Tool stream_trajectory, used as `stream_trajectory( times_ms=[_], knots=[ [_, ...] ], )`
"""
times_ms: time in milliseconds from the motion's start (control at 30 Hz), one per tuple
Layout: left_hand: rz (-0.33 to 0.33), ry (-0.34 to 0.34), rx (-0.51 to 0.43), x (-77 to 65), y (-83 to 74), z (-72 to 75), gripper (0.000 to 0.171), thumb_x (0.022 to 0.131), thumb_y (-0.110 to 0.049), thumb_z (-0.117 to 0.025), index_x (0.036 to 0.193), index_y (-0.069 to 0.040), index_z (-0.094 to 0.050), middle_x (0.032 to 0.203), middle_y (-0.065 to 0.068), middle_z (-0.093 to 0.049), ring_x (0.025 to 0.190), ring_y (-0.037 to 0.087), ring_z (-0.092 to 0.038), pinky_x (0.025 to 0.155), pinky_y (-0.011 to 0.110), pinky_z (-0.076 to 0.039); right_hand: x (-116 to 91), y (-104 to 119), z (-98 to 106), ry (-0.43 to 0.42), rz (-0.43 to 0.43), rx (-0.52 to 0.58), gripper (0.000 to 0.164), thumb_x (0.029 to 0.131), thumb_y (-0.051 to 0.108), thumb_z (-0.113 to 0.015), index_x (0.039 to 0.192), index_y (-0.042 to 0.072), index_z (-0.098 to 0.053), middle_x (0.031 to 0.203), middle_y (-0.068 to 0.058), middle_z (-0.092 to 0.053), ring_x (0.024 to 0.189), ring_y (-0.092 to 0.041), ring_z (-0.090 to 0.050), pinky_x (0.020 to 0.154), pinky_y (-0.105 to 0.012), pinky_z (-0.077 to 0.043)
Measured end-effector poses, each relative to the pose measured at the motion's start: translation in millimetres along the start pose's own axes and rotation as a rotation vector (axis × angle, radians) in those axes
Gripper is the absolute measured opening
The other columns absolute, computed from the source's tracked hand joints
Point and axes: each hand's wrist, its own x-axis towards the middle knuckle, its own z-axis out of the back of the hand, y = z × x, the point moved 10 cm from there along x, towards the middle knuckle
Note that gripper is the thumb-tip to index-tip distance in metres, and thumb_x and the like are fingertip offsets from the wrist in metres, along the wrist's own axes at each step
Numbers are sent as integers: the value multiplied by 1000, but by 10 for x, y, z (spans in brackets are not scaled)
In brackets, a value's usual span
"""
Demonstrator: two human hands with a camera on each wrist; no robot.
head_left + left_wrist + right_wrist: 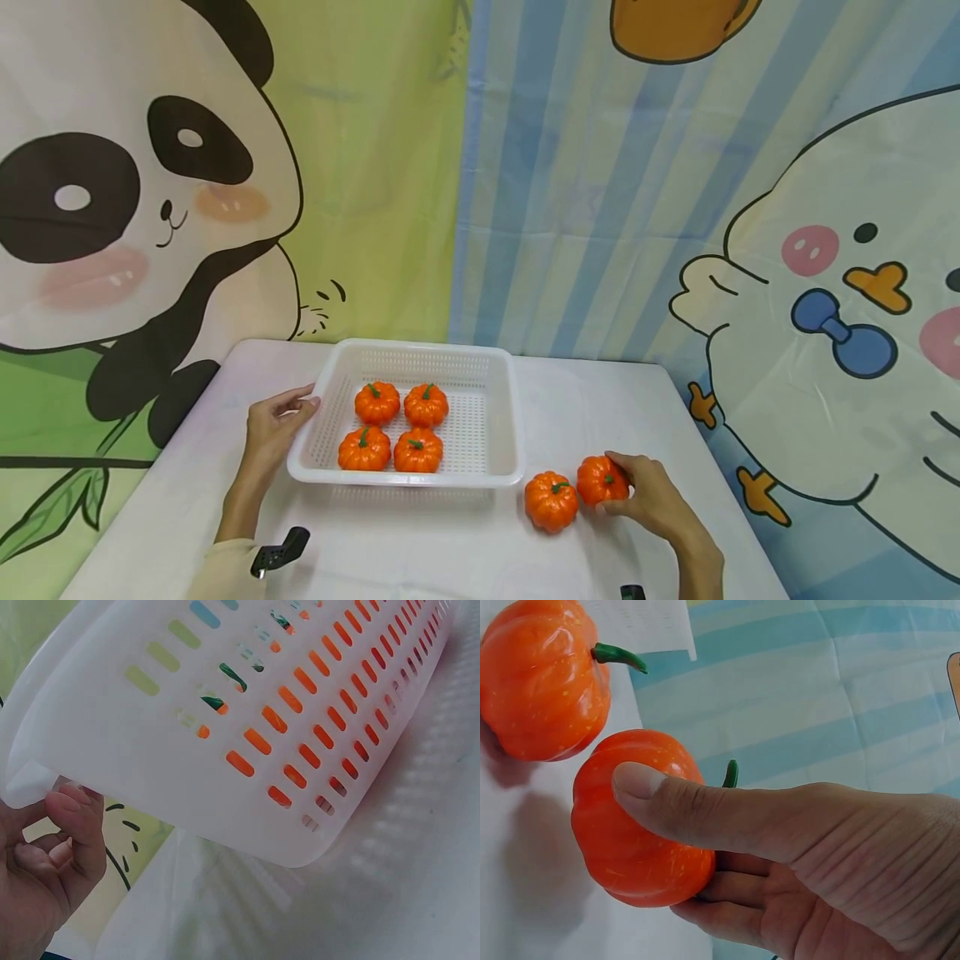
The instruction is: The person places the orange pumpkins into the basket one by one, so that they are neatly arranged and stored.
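Observation:
My right hand (651,497) grips a small orange pumpkin (641,832) with a green stem, thumb on one side and fingers on the other. Just left of it in the head view, a second pumpkin (551,502) sits on the white table. My left hand (276,433) pinches the left rim of a white plastic basket (97,727), thumb and fingertips at the edge. Inside the basket, several more pumpkins (418,451) are grouped toward the left; their orange shows through the slots in the left wrist view.
The white table (405,550) backs onto hanging cloths, one with a panda (225,100) on the left, one striped with a chick (825,417) on the right. A black wrist device (281,552) is strapped at the left sleeve.

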Motion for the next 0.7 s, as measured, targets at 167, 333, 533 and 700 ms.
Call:
stream_trajectory(
  times_ms=[167, 333, 533, 700],
  knots=[
    [1, -2, 4, -7, -1, 2, 52, 94, -37, -70, 136, -6, -63, 108, 19, -67, 73, 3, -68, 66, 18, -59, 28, 44, 45, -3, 18, 1, 83, 65, 23, -95, 137, 1, -60, 129, -10, -69, 115, -26, -64, 101, -49, -54],
    [5, -2, 14, -13, 9, -3, 52, 94, -38, -70, 136, -6, -63, 110, 20, -67, 74, 3, -68, 66, 18, -59, 65, 86, 83, 2, 42, 24, 82, 66, 22, -94, 137, 0, -60, 129, -11, -69, 115, -27, -65, 101, -50, -53],
    [7, 0, 20, 4, 18, -3, 52, 95, -37, -69, 136, -6, -62, 112, 22, -67, 74, 3, -68, 66, 18, -59, 96, 126, 109, 9, 50, 32, 83, 67, 26, -94, 139, 1, -59, 130, -10, -68, 117, -27, -65, 101, -47, -54],
    [5, 0, 28, 19, 31, -3, 50, 95, -34, -70, 136, -6, -63, 113, 21, -68, 74, 4, -67, 65, 17, -58, 103, 177, 153, 2, 69, 18, 84, 68, 25, -93, 139, 0, -57, 129, -10, -68, 116, -26, -65, 100, -46, -55]
  ],
)
